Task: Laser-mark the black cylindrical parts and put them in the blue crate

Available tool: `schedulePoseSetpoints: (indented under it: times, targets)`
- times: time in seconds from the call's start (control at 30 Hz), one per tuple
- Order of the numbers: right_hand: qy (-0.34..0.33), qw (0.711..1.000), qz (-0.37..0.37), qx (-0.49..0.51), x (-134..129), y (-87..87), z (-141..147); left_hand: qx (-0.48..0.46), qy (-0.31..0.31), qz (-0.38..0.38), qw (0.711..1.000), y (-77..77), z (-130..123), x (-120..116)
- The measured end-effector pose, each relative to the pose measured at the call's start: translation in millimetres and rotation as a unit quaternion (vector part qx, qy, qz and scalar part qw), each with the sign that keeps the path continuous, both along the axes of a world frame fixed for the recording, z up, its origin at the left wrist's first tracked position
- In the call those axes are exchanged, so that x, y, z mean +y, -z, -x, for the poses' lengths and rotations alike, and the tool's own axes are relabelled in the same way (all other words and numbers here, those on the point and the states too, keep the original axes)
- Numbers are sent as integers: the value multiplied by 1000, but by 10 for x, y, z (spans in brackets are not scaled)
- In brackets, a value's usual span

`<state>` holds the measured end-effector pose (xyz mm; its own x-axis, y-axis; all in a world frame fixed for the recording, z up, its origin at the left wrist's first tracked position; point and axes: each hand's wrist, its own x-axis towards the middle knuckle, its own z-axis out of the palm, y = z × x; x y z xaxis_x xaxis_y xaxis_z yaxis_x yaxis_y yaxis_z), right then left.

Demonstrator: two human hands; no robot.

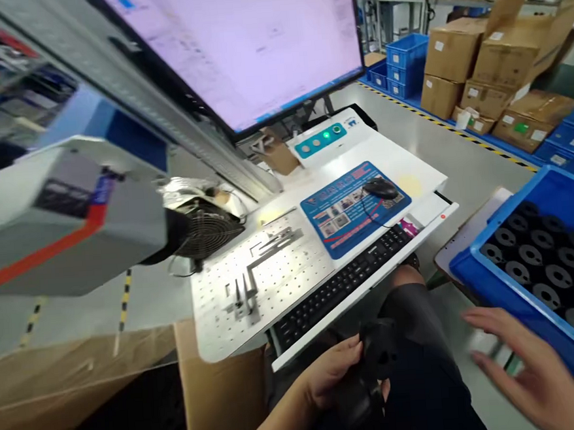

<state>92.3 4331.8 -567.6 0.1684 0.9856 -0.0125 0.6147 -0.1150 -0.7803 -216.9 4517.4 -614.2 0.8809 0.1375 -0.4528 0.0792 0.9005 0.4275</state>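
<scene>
My left hand point(331, 372) is closed around a black part point(361, 400) above my lap. The part looks dark and bulky with small holes on one face; its exact kind cannot be made out, nor whether it is one piece or two. On the right, my right hand point(528, 362) is slightly blurred, its fingers apart and nothing between them. It is beside a blue crate point(514, 300) that holds rows of black parts with light grey ring-shaped faces point(559, 276).
A metal plate point(301, 273) with holes carries thin brackets, under a grey machine head point(95, 215). Keyboard point(341, 283), mouse point(381, 187) and monitor point(265, 46) are at the workstation. An open cardboard box point(220, 383) stands lower left; stacked cartons point(512, 61) stand behind.
</scene>
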Motion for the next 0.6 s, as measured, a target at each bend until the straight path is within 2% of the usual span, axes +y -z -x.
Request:
schedulePoseSetpoints:
  times: [0.07, 0.13, 0.23, 0.3, 0.4, 0.47, 0.53, 0.6]
  targets:
    - [-118, 992, -28, 15, 486, -62, 516, -14, -13, 6, 1000, 14, 193, -58]
    - [-233, 972, -33, 25, 853, -116, 938, -21, -10, 4, 1000, 3, 419, -123]
    - [-355, 934, -10, 33, 1154, -153, 1425, -16, -34, -14, 999, -35, 771, -228]
    - [-396, 917, 17, 37, 1258, -145, 1697, -20, -78, -21, 997, -47, 1000, -303]
    - [-415, 908, 35, 47, 1424, -87, 2080, -54, -158, -28, 986, -15, 1359, -409]
    - [-399, 915, 10, 55, 1618, -11, 2318, -73, -211, -40, 974, 34, 1643, -461]
    - [-347, 935, -44, 54, 1912, 88, 2529, -77, -266, -56, 959, 91, 1977, -492]
    - [-268, 958, -92, 34, 2290, 192, 2706, -60, -334, -71, 938, 149, 2340, -507]
